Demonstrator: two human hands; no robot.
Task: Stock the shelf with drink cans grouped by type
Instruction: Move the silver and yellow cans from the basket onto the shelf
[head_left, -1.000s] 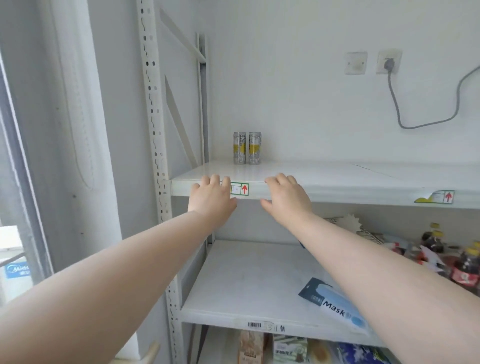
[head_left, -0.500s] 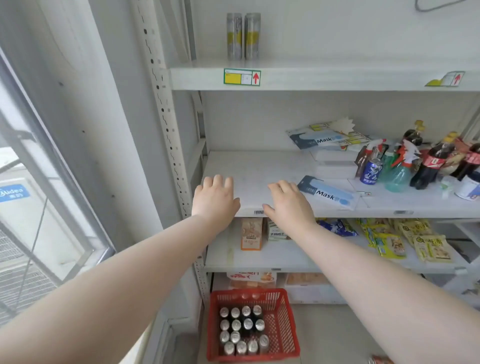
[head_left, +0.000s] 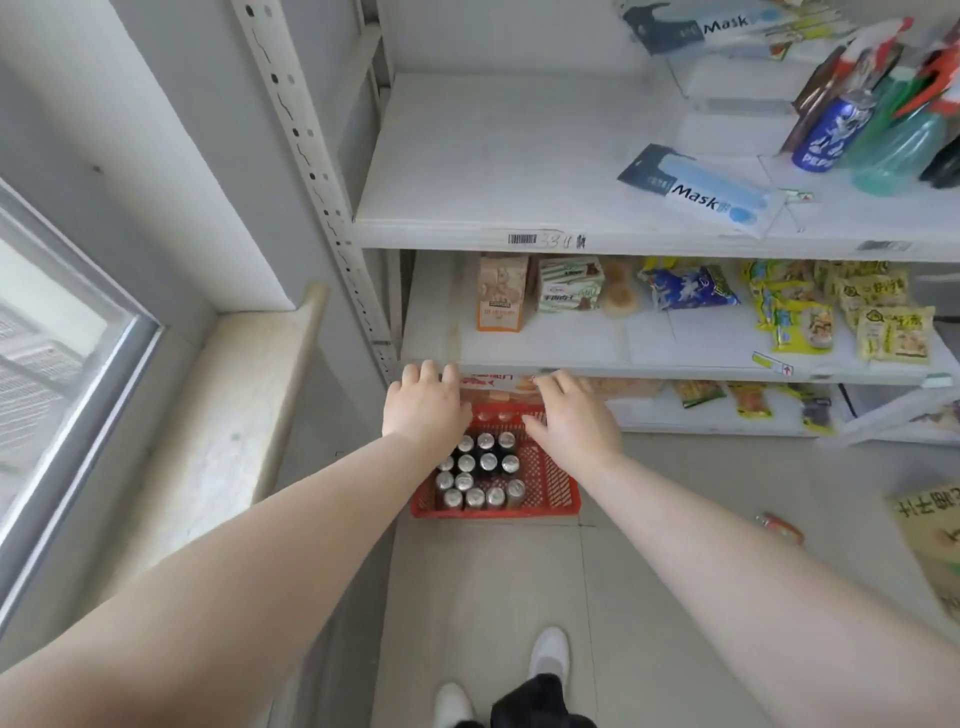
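Observation:
A red plastic basket (head_left: 550, 493) stands on the floor in front of the shelf unit. Several dark drink cans (head_left: 480, 470) with silver tops stand upright in its left half. My left hand (head_left: 423, 405) hovers over the basket's far left corner, fingers spread and holding nothing. Over the far right part of the basket my right hand (head_left: 571, 415) is stretched out flat, also empty. Both palms face down, above the cans and apart from them. The white shelf (head_left: 493, 156) higher up has bare room on its left.
Mask packets (head_left: 696, 189), a blue can (head_left: 831, 135) and spray bottles sit on the right of the upper shelf. Snack boxes (head_left: 501, 291) and yellow packets (head_left: 841, 312) fill the lower shelves. A window sill (head_left: 234, 410) runs along the left. My shoes (head_left: 548, 654) show below.
The view has tilted down from the top shelf with two yellow-banded cans to the floor basket. Both hands have come down with it, from shelf-edge height to just above the basket.

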